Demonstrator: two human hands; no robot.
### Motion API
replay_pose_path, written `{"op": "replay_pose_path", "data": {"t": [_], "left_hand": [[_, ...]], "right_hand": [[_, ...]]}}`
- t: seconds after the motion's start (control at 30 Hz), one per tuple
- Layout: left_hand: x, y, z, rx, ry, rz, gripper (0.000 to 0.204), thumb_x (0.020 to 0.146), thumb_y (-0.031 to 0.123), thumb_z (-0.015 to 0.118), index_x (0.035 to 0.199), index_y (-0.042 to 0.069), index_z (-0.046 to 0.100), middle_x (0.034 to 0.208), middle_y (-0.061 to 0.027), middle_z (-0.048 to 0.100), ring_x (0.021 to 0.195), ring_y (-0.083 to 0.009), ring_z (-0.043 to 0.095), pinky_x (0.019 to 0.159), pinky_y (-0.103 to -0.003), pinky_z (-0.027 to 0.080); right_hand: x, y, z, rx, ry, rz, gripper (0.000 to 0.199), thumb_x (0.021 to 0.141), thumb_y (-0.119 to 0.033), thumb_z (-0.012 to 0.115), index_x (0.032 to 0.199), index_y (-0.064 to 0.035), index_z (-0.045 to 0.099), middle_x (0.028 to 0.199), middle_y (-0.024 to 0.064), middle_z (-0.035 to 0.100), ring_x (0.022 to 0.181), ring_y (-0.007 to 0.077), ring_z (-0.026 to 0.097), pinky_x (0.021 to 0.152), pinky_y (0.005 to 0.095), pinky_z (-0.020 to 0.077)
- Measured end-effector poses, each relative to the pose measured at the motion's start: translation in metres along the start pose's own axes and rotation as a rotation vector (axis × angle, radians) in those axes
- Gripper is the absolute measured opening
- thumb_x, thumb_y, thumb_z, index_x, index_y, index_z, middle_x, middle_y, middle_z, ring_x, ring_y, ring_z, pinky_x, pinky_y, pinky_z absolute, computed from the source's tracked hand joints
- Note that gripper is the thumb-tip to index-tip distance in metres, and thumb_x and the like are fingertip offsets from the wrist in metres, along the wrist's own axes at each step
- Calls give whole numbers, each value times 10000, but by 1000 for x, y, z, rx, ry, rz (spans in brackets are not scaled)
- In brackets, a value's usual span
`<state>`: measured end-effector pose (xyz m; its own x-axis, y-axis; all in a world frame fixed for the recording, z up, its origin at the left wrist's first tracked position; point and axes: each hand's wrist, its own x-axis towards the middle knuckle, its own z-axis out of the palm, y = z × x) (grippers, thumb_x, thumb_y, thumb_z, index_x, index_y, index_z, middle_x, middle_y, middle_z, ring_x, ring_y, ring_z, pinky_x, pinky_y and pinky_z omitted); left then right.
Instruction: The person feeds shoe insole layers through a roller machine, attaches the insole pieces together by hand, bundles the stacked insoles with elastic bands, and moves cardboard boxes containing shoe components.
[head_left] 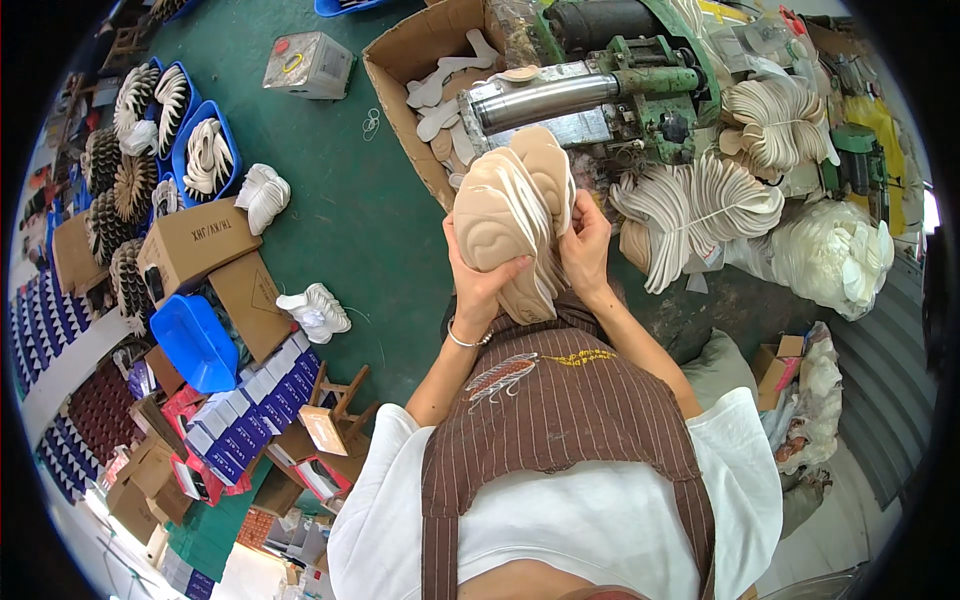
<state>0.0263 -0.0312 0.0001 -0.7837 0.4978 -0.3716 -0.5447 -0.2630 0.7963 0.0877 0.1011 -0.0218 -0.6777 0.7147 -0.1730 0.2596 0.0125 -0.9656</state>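
Note:
A thick stack of beige shoe insoles (497, 215) is held upright in front of my apron, its layers fanned apart along the right side. My left hand (478, 275) is closed round the stack's lower left side, thumb across the front insole. On the other side, my right hand (586, 240) pinches the edges of the insoles at the right. Just beyond the stack stands a green machine with a shiny steel roller (545, 103). Left of the roller, a cardboard box (410, 135) holds loose pale insole-shaped pieces (440, 110).
Tied bundles of insoles (700, 215) lie right of the machine, beside a white plastic bag (840, 255). On the green floor at left are blue tubs (195, 345), cartons (205, 245), a square tin (308, 66), white bundles (316, 311) and a wooden stool (335, 420).

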Motion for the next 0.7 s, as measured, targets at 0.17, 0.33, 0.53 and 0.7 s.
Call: {"op": "replay_pose_path", "data": {"t": [0.17,0.33,0.53,0.7], "left_hand": [[0,2,-2,-50,-13,-40,727,591,-60,737,1179,50,324,1089,-77,491,1029,-179,511,896,-314,438],[-2,7,-8,-109,-31,-114,729,585,-58,739,1180,47,332,1092,-73,497,1027,-178,515,901,-319,435],[3,2,-8,86,-36,32,702,612,-27,751,1176,44,339,1085,-71,488,1016,-166,505,890,-301,429],[-2,-1,-11,55,59,66,698,616,-17,762,1172,45,345,1080,-68,486,1016,-162,498,895,-298,421]], "right_hand": [[8,-10,3,-229,56,-213,59,869,-51,518,879,-1,547,646,143,546,537,268,549,517,322,412],[12,-20,-3,-290,-83,-308,107,831,-7,523,933,-18,553,671,181,549,588,349,561,532,349,424],[6,-13,1,-223,-11,-158,107,833,-9,535,937,-13,561,622,140,530,527,192,522,514,297,390],[22,23,-6,135,0,-15,95,856,-54,588,926,10,580,711,11,622,638,35,518,561,221,414]]}}
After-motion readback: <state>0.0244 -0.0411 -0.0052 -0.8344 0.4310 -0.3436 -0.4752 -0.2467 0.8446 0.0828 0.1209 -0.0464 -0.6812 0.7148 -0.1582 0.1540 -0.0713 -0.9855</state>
